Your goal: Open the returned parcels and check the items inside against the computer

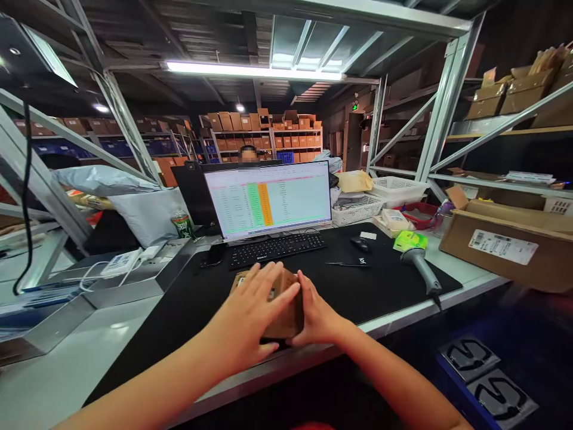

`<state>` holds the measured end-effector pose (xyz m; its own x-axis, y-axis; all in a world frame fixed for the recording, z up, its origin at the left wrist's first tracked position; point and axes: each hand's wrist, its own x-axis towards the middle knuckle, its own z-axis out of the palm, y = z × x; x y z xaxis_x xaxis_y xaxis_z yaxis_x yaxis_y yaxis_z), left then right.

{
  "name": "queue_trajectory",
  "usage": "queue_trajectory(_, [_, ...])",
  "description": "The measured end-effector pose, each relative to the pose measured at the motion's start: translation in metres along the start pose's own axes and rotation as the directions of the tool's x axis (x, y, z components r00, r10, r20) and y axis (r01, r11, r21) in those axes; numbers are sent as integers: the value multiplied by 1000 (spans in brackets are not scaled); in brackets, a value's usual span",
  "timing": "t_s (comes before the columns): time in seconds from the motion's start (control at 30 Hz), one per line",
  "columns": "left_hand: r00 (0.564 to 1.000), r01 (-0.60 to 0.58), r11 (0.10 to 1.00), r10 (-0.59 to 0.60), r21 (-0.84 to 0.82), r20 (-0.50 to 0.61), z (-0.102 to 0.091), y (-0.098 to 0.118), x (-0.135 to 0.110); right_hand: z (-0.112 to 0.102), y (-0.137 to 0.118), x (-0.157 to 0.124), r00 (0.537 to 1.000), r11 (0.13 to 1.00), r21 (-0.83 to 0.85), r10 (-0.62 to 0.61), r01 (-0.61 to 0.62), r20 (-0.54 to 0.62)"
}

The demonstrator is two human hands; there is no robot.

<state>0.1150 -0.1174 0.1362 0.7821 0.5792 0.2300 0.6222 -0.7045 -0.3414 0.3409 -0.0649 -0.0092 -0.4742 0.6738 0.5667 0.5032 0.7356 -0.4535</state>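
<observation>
A small brown cardboard box point(286, 316) is between my two hands at the front of the black desk mat point(349, 298). My left hand point(250, 316) lies over its top and left side with the fingers stretched across it, hiding much of the box. My right hand point(317, 313) grips the right side, fingers up along the edge and thumb low at the near corner. Part of a label shows between my left fingers. Just beyond the box lie a black keyboard point(277, 249) and a dark phone point(213, 255).
A monitor point(295, 203) showing a spreadsheet stands behind the keyboard. To the right are a mouse point(359, 243), a pen point(342, 264), a barcode scanner point(423, 272) and a large open carton point(510, 239). A can point(181, 224) and white parcels point(143, 215) are left. A person point(248, 154) is behind the monitor.
</observation>
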Motion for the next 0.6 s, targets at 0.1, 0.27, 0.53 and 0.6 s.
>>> queue_trajectory(0.1, [982,117,983,-135,-139,-129,24,-35,-15,-14,34,-1,989,986,121,98,-111,114])
queue_trajectory(0.27, [939,308,759,-340,-574,54,99,-95,-43,-18,64,5,965,949,250,135,-191,225])
queue_trajectory(0.53, [931,218,249,-343,-944,124,181,-70,-27,-12,94,25,947,923,357,23,-144,321])
queue_trajectory(0.6, [903,201,249,-421,-947,81,191,-61,-25,-10,100,25,938,914,372,25,-161,345])
